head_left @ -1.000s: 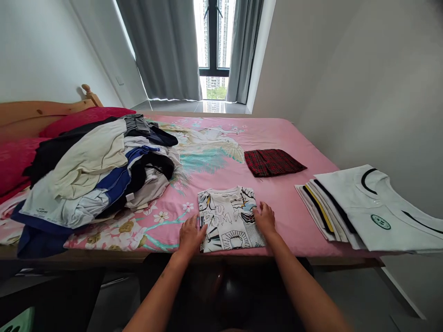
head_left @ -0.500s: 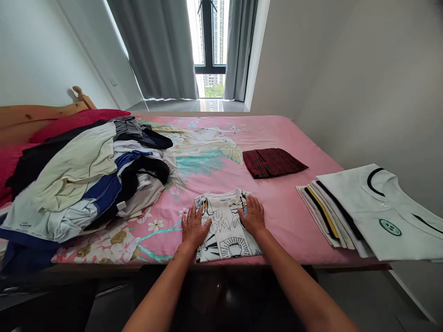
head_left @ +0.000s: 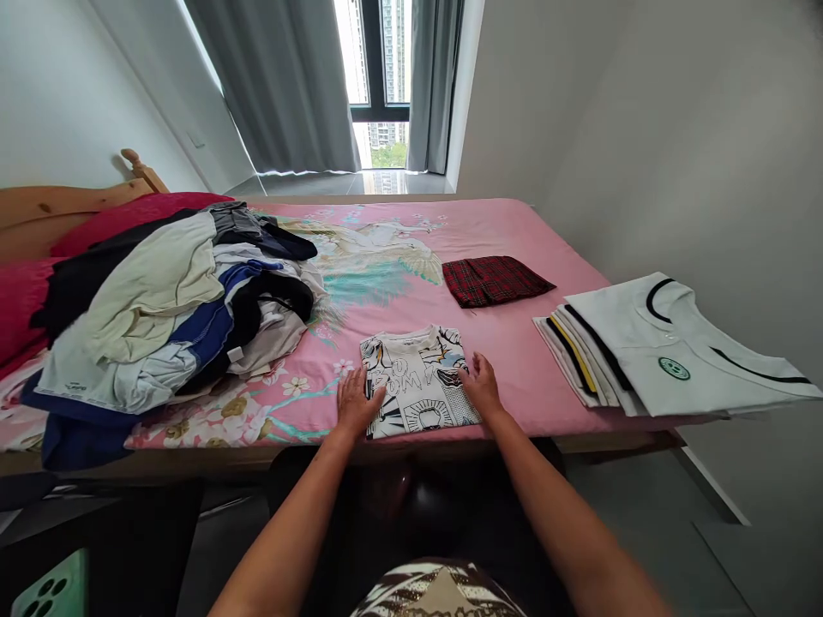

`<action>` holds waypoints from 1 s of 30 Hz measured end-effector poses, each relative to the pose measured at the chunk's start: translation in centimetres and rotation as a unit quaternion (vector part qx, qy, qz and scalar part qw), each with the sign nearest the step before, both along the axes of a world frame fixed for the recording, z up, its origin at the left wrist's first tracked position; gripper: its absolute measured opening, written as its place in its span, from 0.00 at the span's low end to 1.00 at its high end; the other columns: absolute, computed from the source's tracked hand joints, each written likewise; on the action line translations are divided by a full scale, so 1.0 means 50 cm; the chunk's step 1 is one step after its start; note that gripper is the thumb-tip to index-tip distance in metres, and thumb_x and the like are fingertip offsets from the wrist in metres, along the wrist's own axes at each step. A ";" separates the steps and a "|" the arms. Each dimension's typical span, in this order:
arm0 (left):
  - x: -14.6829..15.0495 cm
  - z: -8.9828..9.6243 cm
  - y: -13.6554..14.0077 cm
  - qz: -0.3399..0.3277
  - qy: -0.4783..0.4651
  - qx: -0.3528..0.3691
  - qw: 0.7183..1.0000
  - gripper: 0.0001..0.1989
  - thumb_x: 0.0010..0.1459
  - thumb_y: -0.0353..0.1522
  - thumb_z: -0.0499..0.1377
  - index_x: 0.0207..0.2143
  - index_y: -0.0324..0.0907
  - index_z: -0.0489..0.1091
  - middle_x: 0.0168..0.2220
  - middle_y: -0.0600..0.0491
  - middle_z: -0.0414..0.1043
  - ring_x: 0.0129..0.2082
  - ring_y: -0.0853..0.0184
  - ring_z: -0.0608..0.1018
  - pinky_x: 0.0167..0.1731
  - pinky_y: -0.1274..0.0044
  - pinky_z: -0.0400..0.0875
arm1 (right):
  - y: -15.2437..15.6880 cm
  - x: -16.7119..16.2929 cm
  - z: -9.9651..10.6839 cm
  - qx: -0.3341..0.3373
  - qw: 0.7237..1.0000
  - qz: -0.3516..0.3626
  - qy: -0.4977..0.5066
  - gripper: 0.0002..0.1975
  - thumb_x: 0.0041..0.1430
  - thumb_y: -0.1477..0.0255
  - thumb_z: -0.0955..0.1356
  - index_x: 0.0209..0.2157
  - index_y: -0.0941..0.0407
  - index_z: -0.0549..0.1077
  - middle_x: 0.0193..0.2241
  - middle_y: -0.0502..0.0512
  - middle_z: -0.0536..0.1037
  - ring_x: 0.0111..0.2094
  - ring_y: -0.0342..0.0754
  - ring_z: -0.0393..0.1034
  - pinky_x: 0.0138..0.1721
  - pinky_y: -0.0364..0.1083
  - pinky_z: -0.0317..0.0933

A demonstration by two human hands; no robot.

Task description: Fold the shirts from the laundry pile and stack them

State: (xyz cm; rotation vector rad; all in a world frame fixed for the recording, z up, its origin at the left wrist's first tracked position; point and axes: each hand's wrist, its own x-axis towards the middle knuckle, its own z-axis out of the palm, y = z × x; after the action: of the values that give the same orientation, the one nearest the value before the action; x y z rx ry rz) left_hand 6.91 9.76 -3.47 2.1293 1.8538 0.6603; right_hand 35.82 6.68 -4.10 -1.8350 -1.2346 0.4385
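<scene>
1. In the head view, a patterned shirt (head_left: 421,373) lies folded flat on the bed (head_left: 514,386), at its near edge and straight in front of the person, neckline facing away.
2. The left hand (head_left: 358,403) rests at the shirt's left edge. Its thumb stands apart from the other fingers and lies on the print, while those fingers reach forward on the sheet just beside it; they grip nothing.
3. The right hand (head_left: 482,387) is at the opposite edge. Its thumb tip meets the print and its fingers are apart from the thumb, not closed on the cloth; whether they touch the sheet cannot be told.
4. Beyond the right hand, a red plaid cloth (head_left: 492,281) lies flat, apart from the shirt.
5. Farther right, a stack (head_left: 582,364) of folded clothes carries a white top (head_left: 623,338) with a round green badge (head_left: 674,368).
6. On the left, a loose pile (head_left: 154,317) of clothes lies against red pillows (head_left: 19,287), near the wooden headboard (head_left: 64,206).
7. Grey curtains (head_left: 283,86) flank the window (head_left: 379,111) at the back.
8. A green phone (head_left: 68,574) shows at lower left.
</scene>
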 end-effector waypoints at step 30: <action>0.008 0.039 -0.196 0.169 -0.636 -0.302 0.690 0.11 0.53 0.35 0.61 0.38 0.40 0.67 0.33 0.51 0.74 0.28 0.68 0.79 0.25 0.78 0.74 | -0.160 0.025 0.039 -0.264 0.941 0.093 0.191 0.17 0.57 0.57 0.62 0.34 0.58 0.69 0.29 0.54 0.76 0.20 0.41 0.68 0.18 0.39 0.58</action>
State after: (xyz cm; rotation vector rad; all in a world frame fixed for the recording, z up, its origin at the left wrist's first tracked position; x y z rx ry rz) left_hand 7.29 -0.05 -1.52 0.4861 1.2463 1.0111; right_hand 37.07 -1.34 -2.12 -1.9375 -1.0815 1.2721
